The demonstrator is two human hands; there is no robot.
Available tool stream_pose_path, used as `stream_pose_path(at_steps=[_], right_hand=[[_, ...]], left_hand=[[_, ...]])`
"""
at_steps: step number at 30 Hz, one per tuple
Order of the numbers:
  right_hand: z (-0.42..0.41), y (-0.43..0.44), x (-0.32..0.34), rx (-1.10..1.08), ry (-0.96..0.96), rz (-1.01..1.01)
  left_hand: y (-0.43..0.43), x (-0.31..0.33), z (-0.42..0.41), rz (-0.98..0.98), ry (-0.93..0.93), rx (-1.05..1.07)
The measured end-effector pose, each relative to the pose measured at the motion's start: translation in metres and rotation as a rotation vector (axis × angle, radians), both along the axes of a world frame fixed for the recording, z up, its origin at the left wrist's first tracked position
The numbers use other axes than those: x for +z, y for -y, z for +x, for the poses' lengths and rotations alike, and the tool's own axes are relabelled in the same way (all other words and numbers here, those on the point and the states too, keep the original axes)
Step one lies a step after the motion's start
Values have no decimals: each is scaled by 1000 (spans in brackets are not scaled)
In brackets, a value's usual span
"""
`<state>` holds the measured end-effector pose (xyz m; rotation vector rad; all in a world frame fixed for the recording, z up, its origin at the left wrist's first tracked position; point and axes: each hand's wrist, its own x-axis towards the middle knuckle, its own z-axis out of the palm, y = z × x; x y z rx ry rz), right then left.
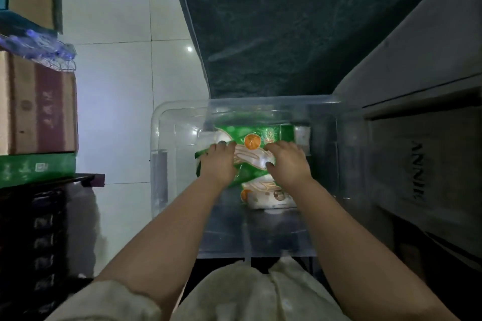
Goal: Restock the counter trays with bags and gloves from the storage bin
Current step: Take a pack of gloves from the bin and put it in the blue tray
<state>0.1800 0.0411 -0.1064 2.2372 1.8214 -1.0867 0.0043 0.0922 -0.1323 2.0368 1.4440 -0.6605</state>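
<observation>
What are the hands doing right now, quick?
Left hand: grips the green packet inside the clear bin.
Right hand: grips the same green packet.

The white tiled floor (pixel 117 101) spreads out to the left of the left hand (pixel 220 161). On it stands a clear plastic bin (pixel 167 122), around the left hand and the right hand (pixel 288 161).

Arms outstretched; left hand (pixel 220 161) and right hand (pixel 288 164), fingers curled.
</observation>
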Motion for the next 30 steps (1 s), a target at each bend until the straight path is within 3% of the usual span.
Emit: stream_pose_path(at_steps=[7,10,13,16,18,22,30], right_hand=[[12,-11,-43,-96,19,25],[21,-9,-42,-107,41,20],[28,-8,-38,-160,75,65],[28,-8,-39,-176,89,93],[26,-7,-41,-173,83,73],[22,-5,-49,-151,61,29],[18,12,-59,-172,41,33]], left_hand=[[-17,-66,-2,4,8,12],[-20,-65,12,56,118,-108],[-29,-64,36,161,300,-43],[-38,-71,52,74,376,-20],[-38,-79,52,-3,353,-103],[-38,-93,41,77,289,-192],[-25,-96,48,57,122,-121]])
